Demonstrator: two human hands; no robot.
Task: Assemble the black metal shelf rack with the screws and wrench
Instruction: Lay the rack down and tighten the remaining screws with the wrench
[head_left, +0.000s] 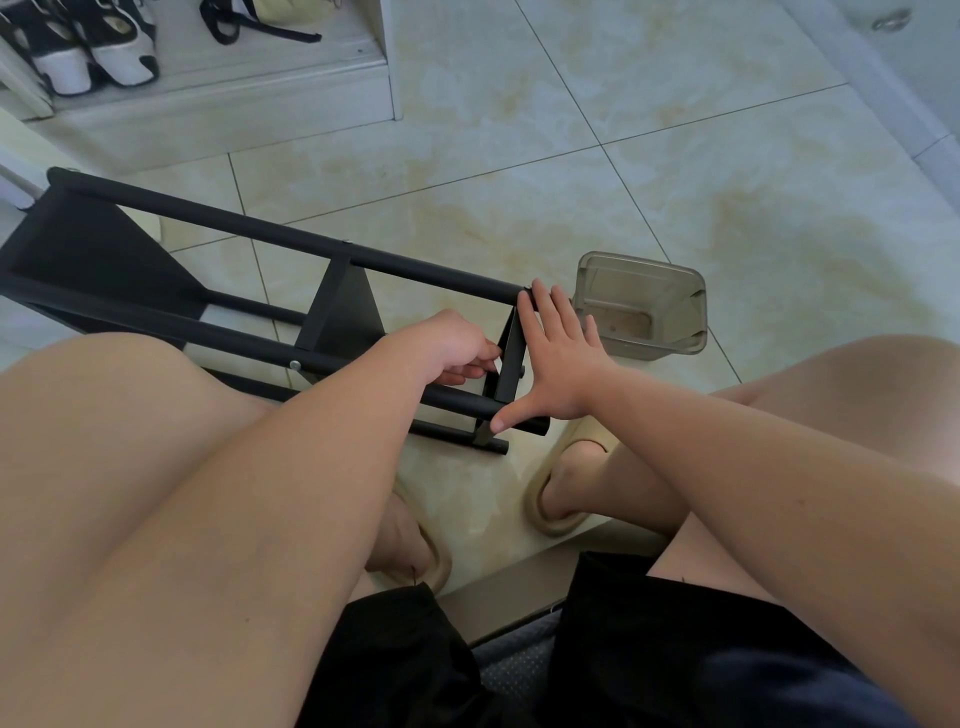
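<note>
Rack (291, 244): black, lying on its side on the tiled floor (675, 171) in front of my knees. Left hand (457, 345): fingers curled against the inner side of its near end plate; whether they grip anything I cannot tell. Right hand (556, 358): flat, fingers spread on that plate's outer face, thumb on the lower tube, holding nothing, plastic tub (641, 306) just beside it.

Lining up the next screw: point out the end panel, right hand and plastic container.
end panel (508, 358), head view, its flat face
right hand (561, 364), head view, back of hand
plastic container (641, 264), head view, far rim
</note>
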